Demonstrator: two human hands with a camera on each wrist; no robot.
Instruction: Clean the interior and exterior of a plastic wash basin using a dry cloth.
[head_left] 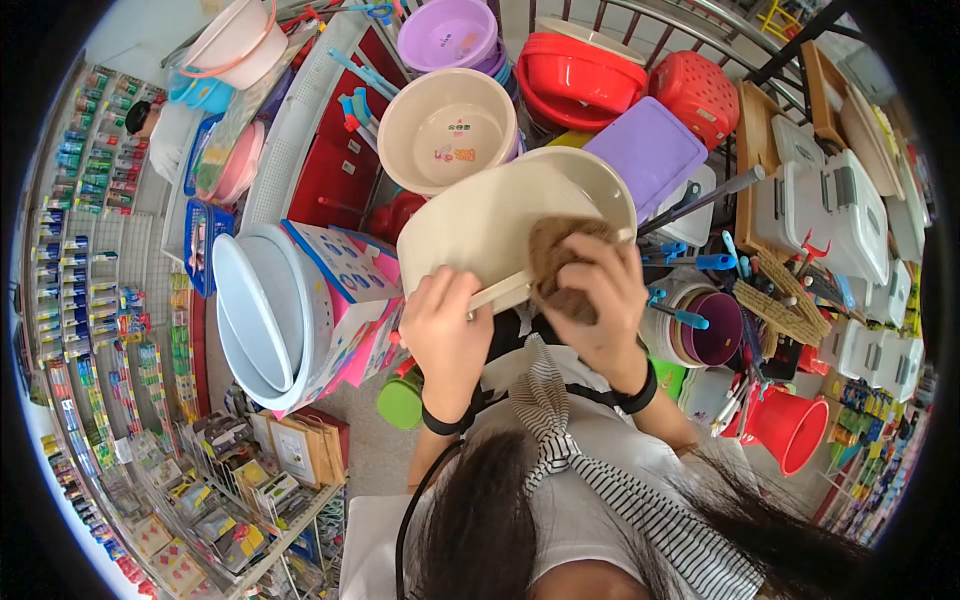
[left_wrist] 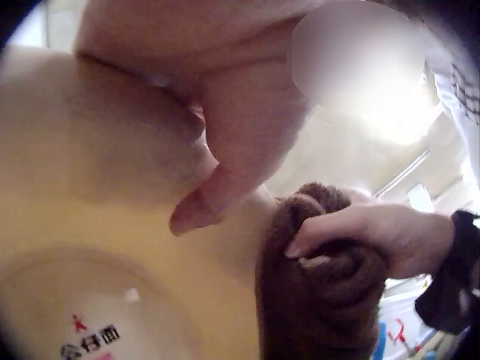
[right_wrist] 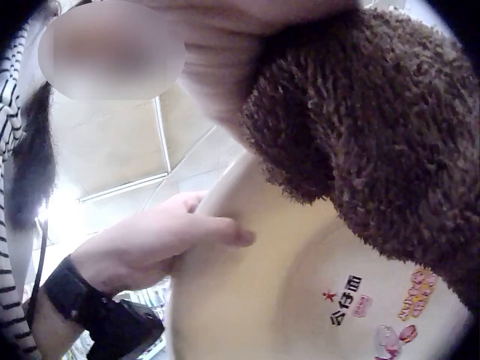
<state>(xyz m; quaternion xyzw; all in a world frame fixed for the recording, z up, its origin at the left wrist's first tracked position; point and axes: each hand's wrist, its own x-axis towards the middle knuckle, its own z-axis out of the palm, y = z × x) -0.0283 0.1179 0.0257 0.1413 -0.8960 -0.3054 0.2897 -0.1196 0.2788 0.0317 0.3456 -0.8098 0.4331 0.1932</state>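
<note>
A cream plastic basin [head_left: 480, 225] is held tilted in front of the body, and printed characters and a pink picture show on its inside floor in the right wrist view. My left hand [head_left: 445, 320] grips its near rim, with the thumb [left_wrist: 202, 206] over the inner wall. In my right hand [head_left: 602, 300] is a bunched brown fluffy cloth [right_wrist: 397, 142]. The cloth lies against the basin's rim on the right side, with the thumb pressed into its folds in the left wrist view. Part of the right hand is hidden behind the cloth in the right wrist view.
Behind stand another cream basin [head_left: 448, 130], purple basins [head_left: 447, 35] and red basins [head_left: 580, 80]. Pale blue tubs [head_left: 262, 315] are at left, a purple lid [head_left: 646, 155] and white storage boxes [head_left: 835, 215] at right. A red bucket [head_left: 790, 430] is low on the right.
</note>
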